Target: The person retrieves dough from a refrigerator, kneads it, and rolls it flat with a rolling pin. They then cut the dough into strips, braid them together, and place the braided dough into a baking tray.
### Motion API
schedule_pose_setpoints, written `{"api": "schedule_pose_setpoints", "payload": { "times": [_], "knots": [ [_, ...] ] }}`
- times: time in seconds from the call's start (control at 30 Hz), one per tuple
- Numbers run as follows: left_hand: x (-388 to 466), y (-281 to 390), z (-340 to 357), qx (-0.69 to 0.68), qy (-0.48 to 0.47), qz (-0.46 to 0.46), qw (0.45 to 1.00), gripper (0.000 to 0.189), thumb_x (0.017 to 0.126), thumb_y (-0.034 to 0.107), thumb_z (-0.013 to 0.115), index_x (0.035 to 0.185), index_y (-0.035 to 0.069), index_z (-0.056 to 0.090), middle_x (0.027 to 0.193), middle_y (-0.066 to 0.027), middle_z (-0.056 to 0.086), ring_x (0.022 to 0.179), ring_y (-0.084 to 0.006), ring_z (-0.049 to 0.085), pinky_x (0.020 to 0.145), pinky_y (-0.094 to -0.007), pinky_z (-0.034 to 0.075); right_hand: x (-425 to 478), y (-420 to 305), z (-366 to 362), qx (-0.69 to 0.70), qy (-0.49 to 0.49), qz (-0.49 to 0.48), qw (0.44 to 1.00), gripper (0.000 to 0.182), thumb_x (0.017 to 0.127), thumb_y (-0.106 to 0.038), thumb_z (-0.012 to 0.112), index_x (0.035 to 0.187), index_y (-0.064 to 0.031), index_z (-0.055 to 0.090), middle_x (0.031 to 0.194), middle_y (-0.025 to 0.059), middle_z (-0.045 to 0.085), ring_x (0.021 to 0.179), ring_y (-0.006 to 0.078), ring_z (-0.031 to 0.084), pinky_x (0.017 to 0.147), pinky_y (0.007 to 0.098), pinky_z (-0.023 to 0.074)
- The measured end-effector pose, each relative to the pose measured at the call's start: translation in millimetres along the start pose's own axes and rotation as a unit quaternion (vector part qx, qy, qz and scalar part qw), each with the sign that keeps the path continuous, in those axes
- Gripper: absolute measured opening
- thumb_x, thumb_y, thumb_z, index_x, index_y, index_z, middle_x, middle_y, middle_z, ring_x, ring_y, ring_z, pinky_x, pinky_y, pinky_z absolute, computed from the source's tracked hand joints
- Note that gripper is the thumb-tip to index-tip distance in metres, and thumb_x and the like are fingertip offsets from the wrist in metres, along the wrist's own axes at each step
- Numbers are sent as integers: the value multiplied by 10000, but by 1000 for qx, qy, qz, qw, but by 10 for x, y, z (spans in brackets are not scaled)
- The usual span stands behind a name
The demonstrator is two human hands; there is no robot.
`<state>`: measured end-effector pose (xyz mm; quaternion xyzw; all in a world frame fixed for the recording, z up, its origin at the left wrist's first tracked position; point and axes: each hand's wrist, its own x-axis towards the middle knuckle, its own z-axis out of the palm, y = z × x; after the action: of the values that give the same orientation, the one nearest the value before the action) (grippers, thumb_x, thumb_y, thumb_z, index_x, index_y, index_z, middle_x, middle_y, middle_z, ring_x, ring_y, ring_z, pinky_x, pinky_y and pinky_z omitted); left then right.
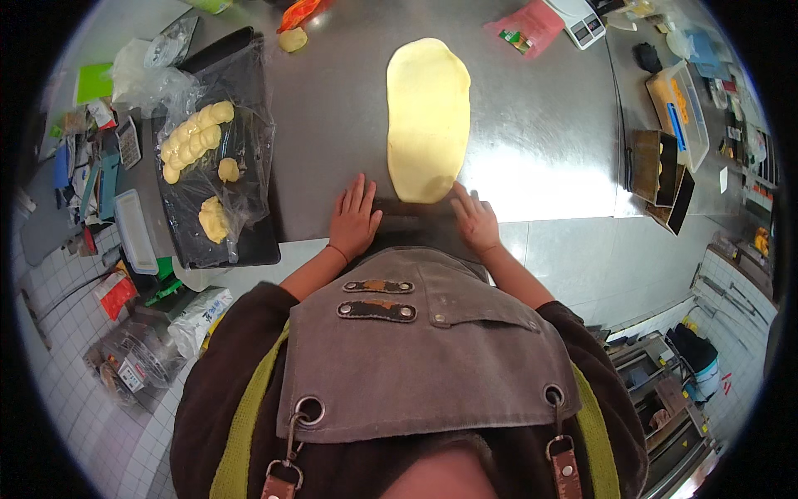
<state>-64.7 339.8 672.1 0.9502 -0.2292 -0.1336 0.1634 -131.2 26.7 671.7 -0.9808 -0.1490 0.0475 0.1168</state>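
Observation:
A long oval sheet of rolled pale-yellow dough (429, 118) lies on the stainless steel table (330, 125), its near end close to my apron. My left hand (354, 217) rests palm down at the table's front edge, left of the dough and apart from it. On the other side, my right hand (476, 219) has its fingertips at the dough's lower right edge; whether they press on it I cannot tell. Neither hand holds anything. A small shaded patch shows on the dough's near end.
A black tray (259, 243) at left carries braided dough (196, 140) and smaller dough pieces under clear plastic film. One dough round (293, 40) sits near an orange wrapper (299, 12). A white scale (580, 25), pink bag (530, 28) and metal loaf tins (654, 168) stand at right.

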Motion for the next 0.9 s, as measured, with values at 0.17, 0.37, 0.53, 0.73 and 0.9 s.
{"api": "schedule_pose_setpoints", "payload": {
  "times": [0.17,0.37,0.53,0.73,0.9],
  "knots": [
    [1130,55,-652,-92,-38,-57,993,595,992,335,509,1554,184,381,1650,-115,272,1422,-323,383,1175,-516,292,982,747,-558,59,42,26,997,468,780,-114,727,1226,-71,591,1315,101,590,1134,282,595,903,416,476],
    [1723,55,-329,-34,88,-100,990,621,975,321,553,1538,132,371,1638,-158,262,1446,-402,325,1170,-545,294,1694,1209,-578,198,95,-14,976,453,877,-226,734,1222,-16,530,1388,237,510,1184,419,541,1002,483,454],
    [2363,-154,-552,-51,138,-89,985,666,967,326,534,1561,111,322,1654,-162,200,1493,-367,250,1206,-559,232,2506,1105,-462,141,132,-1,981,571,980,-363,614,1367,28,460,1546,259,363,1401,446,381,1163,525,323],
    [2019,-8,-146,66,104,-114,986,621,1024,352,454,1574,107,299,1668,-162,167,1536,-343,176,1235,-577,144,2139,1009,-303,-26,27,44,998,786,1023,-570,398,1612,-82,222,1689,145,144,1552,354,144,1241,592,78],
    [1486,317,-41,83,41,-98,991,639,1026,337,413,1589,80,253,1671,-190,165,1536,-387,178,1221,-614,123,1574,853,-313,-19,-52,61,997,840,987,-593,458,1609,-75,235,1685,156,161,1552,345,164,1242,569,124]
  ]
}}
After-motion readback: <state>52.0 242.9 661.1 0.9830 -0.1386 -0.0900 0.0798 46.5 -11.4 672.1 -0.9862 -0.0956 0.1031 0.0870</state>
